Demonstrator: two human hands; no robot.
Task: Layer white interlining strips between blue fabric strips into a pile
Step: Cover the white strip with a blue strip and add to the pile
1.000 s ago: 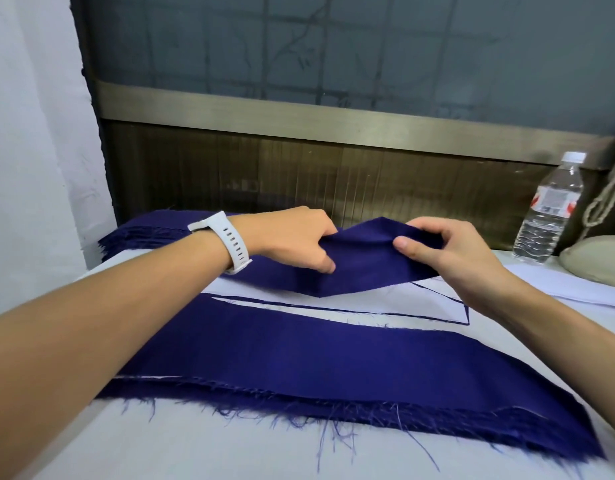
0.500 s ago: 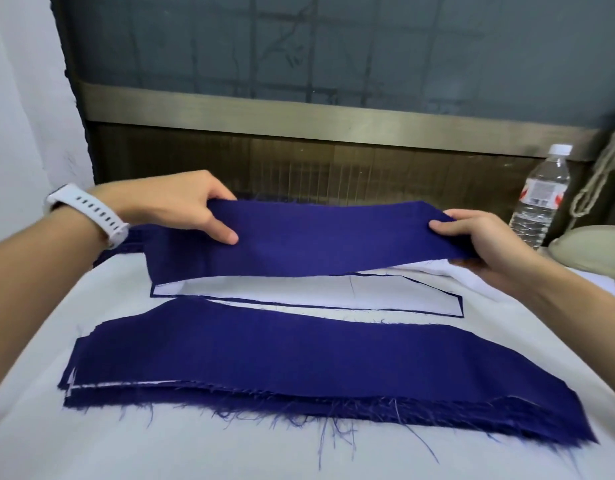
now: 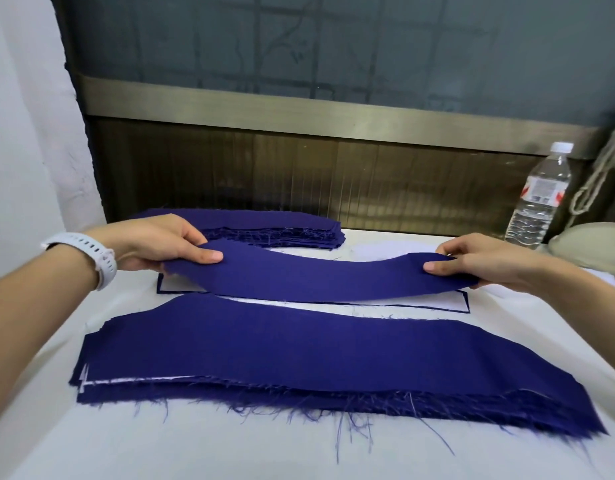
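A long, dark blue fabric strip [image 3: 320, 275] with a smooth face and lightly frayed ends is held in the air just above a white tabletop [image 3: 195, 445]. The left hand [image 3: 160, 244], with a white wristwatch [image 3: 91, 254] on its wrist, pinches the strip's left end, thumb on top and fingers underneath. The right hand [image 3: 482, 261] pinches the right end the same way. Both grips are clamped on the cloth.

A clear plastic water bottle [image 3: 538, 199] with a white cap stands upright beyond the right grip. It appears to hold clear liquid, but how full it is cannot be told.

The strip's long axis runs left to right, from one grip to the other. Its broad face is turned up, and it sags in a shallow curve between the grips.

Directly below the grips a white interlining strip [image 3: 437, 304] lies flat, with a thin blue edge showing around it. Nearer the person than the grips lies a layered pile of blue fabric strips [image 3: 299, 358]. A white edge peeks out at its left, and loose threads trail from its near side. Beyond the left grip sits another stack of blue strips [image 3: 264, 221].
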